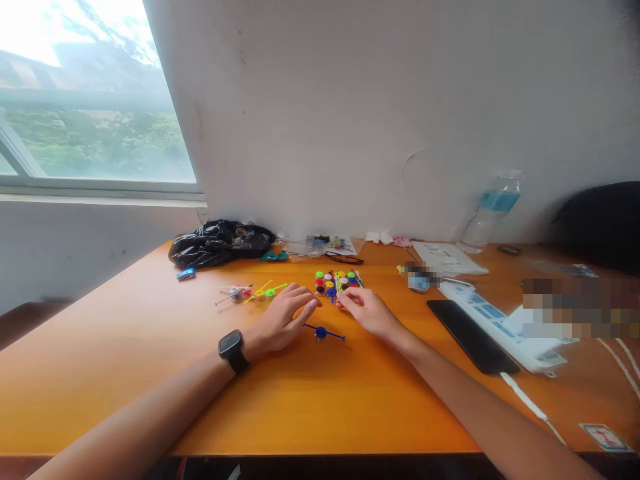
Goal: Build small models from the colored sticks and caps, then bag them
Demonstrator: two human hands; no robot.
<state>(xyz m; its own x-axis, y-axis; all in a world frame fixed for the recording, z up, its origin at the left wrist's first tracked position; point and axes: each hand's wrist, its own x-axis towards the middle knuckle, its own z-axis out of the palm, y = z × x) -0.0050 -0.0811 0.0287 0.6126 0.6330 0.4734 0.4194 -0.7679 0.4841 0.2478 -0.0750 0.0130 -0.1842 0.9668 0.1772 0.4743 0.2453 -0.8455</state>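
My left hand [284,319], with a black watch [232,349] on its wrist, rests on the orange table [150,373], fingers stretched flat toward the middle and holding nothing. My right hand [365,308] lies opposite it, its fingertips pinched at the near edge of a cluster of small coloured discs and thin sticks [336,283]; what it pinches is too small to name. A blue disc on a blue stick [323,332] lies on the table between and just in front of both hands. Yellow, green and red sticks with discs [255,292] lie left of my left hand.
A crumpled black bag [220,243] sits at the back by the wall. A black phone [470,335] and a white power strip [500,323] lie to the right, a water bottle [490,210] and papers [447,258] behind. A window is at the left.
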